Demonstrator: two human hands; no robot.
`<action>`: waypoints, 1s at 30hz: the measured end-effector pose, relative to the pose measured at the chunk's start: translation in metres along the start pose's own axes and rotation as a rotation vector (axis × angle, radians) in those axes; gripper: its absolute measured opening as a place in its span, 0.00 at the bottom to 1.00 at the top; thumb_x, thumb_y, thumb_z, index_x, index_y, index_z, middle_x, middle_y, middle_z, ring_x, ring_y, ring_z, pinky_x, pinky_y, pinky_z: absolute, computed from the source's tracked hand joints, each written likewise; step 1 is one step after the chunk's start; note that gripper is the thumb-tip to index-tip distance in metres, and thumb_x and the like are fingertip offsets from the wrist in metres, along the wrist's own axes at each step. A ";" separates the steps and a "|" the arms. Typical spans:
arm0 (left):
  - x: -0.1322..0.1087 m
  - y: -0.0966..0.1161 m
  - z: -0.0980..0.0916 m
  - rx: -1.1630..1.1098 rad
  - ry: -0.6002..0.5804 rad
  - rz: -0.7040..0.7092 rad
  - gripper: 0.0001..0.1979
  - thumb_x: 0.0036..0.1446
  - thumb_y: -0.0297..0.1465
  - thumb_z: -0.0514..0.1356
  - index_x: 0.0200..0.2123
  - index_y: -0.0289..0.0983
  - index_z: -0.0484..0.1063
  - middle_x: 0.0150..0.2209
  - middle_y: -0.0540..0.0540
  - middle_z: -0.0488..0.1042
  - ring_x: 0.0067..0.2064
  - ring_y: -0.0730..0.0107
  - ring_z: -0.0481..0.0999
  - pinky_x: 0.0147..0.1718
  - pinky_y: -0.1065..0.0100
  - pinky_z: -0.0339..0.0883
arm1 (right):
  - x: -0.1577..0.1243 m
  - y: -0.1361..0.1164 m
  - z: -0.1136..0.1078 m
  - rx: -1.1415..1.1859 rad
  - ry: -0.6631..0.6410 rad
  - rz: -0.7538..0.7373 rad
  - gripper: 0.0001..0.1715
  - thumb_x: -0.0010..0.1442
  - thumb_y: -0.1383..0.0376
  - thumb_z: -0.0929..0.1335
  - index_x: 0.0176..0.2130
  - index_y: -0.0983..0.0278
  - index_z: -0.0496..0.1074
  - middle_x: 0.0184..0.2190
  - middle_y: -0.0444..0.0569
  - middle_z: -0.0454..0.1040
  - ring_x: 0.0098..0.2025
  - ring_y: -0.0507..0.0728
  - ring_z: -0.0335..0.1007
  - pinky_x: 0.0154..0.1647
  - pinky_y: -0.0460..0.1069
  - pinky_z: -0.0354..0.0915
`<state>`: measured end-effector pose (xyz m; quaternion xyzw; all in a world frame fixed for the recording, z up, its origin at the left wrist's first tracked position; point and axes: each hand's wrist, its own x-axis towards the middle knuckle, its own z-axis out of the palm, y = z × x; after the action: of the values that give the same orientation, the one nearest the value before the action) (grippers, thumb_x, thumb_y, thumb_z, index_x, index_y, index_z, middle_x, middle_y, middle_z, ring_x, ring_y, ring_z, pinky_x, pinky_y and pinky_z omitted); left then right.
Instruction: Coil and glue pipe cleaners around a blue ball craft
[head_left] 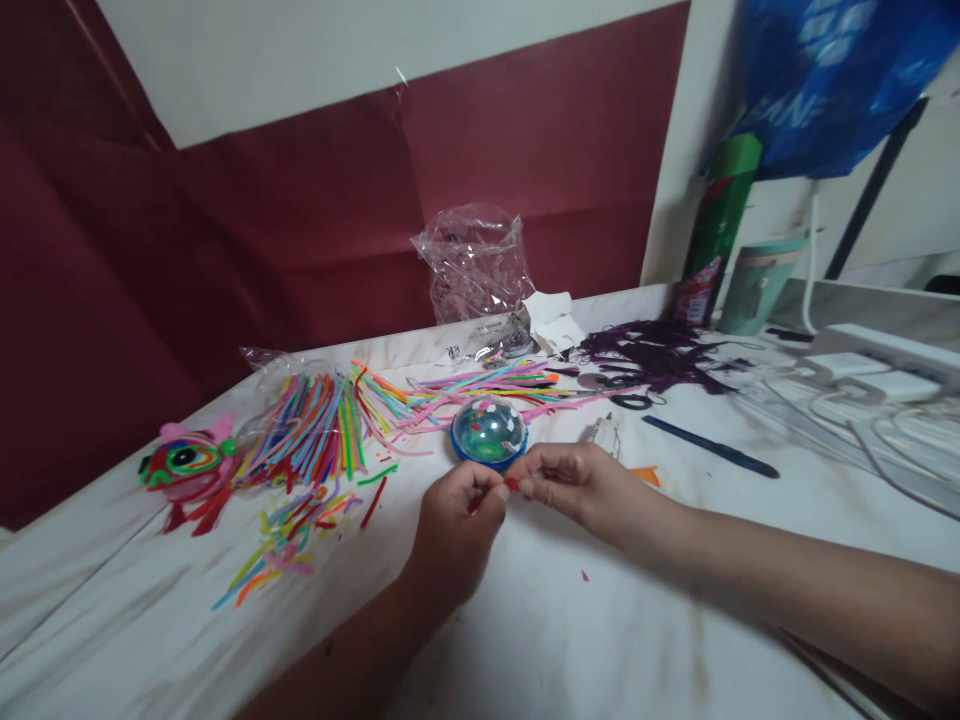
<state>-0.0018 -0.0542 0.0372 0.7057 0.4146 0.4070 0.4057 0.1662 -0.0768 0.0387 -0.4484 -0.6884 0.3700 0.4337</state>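
Between my two hands is a small red piece (511, 484), probably too small to name, pinched by the fingertips of both. My left hand (461, 525) is closed, its thumb pressed against the forefinger. From the other side my right hand (577, 485) closes thumb and forefinger on the same red piece. Just beyond the fingers sits a clear dome (489, 432) with a blue rim and green and red bits inside. To the left stands a pink figure (187, 465) with a big green-ringed eye and red feet. Short cut pipe cleaners (300, 530) lie scattered near it.
Bundles of colourful pipe cleaners (311, 425) spread along the back left. Behind the dome are a clear plastic bag (476, 265), purple strands (656, 350) and black-handled scissors (634, 401). A dark blue pen-like stick (709, 447), cables and white chargers (889, 385) lie right.
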 end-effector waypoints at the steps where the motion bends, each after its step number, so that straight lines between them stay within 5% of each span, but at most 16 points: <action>1: 0.000 0.000 0.000 -0.056 0.009 -0.024 0.08 0.49 0.35 0.57 0.23 0.38 0.65 0.18 0.56 0.59 0.21 0.76 0.56 0.21 0.72 0.50 | 0.001 0.000 0.002 0.095 0.008 0.045 0.11 0.56 0.59 0.66 0.33 0.64 0.73 0.29 0.47 0.75 0.32 0.55 0.69 0.35 0.50 0.64; 6: -0.003 -0.003 0.007 -0.071 0.062 0.013 0.07 0.49 0.34 0.57 0.24 0.37 0.67 0.19 0.54 0.63 0.22 0.75 0.59 0.22 0.72 0.52 | -0.002 0.000 0.013 0.216 0.117 0.085 0.13 0.53 0.56 0.69 0.30 0.63 0.72 0.29 0.46 0.75 0.33 0.55 0.69 0.37 0.50 0.64; 14: 0.000 0.001 0.004 -0.007 -0.019 -0.056 0.07 0.48 0.34 0.56 0.24 0.37 0.68 0.20 0.53 0.65 0.22 0.74 0.61 0.22 0.71 0.53 | -0.004 0.003 0.010 -0.044 0.160 -0.040 0.12 0.58 0.58 0.63 0.29 0.63 0.67 0.26 0.46 0.69 0.31 0.56 0.64 0.33 0.51 0.61; 19: 0.004 -0.004 0.000 0.085 -0.045 0.027 0.06 0.51 0.32 0.54 0.24 0.37 0.66 0.23 0.52 0.64 0.26 0.72 0.62 0.26 0.70 0.56 | -0.003 0.003 0.002 -0.213 0.098 -0.064 0.11 0.60 0.60 0.61 0.30 0.63 0.67 0.26 0.46 0.69 0.29 0.55 0.63 0.31 0.49 0.59; 30: -0.002 -0.014 0.003 0.387 -0.140 0.343 0.07 0.55 0.25 0.50 0.25 0.38 0.62 0.26 0.50 0.65 0.30 0.68 0.66 0.30 0.68 0.57 | -0.006 0.004 -0.007 -0.601 -0.108 -0.379 0.11 0.60 0.71 0.59 0.30 0.66 0.68 0.28 0.54 0.71 0.30 0.57 0.66 0.31 0.50 0.63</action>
<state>-0.0030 -0.0521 0.0234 0.8565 0.3297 0.3331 0.2161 0.1747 -0.0803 0.0363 -0.3997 -0.8595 0.0873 0.3065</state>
